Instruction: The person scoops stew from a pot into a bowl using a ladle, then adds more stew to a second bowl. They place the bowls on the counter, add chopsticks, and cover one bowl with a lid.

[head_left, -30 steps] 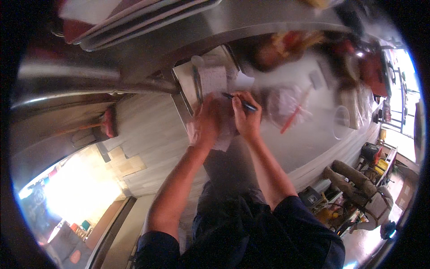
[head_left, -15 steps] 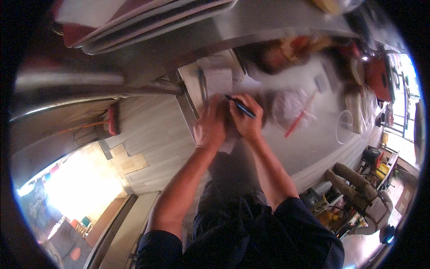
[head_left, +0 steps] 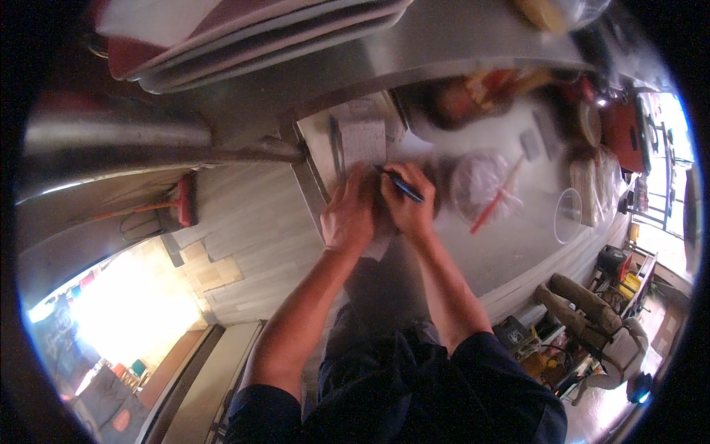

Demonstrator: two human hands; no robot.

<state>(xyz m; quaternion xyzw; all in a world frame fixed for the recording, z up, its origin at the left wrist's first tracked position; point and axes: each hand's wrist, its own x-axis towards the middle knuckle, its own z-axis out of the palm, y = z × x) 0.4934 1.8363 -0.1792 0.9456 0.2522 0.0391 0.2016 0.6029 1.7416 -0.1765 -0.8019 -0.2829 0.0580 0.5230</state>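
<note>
My right hand (head_left: 412, 203) grips a dark blue marker pen (head_left: 403, 185), its tip angled toward my left hand. My left hand (head_left: 349, 217) lies beside it with the fingers stretched forward over pale paper. Just beyond the fingertips, a sheet with handwriting (head_left: 363, 140) shows on the metal counter. A corner of paper (head_left: 376, 248) also pokes out below my hands. To the right of the pen hand sits a knotted clear plastic bag (head_left: 473, 181). Across that bag lies a red-handled tool (head_left: 486, 212) with a pale flat head. What is under my palms is hidden.
A metal shelf (head_left: 444, 37) crosses above the counter (head_left: 510, 248), with stacked trays (head_left: 274, 44) on it at the left. A clear round plastic container (head_left: 568, 216) and bagged goods (head_left: 595, 185) stand at the right. A red broom (head_left: 185, 201) leans at the left.
The view has shifted slightly, and more of the written sheet shows past my fingers. My right hand still holds the pen, nearly in the same place.
</note>
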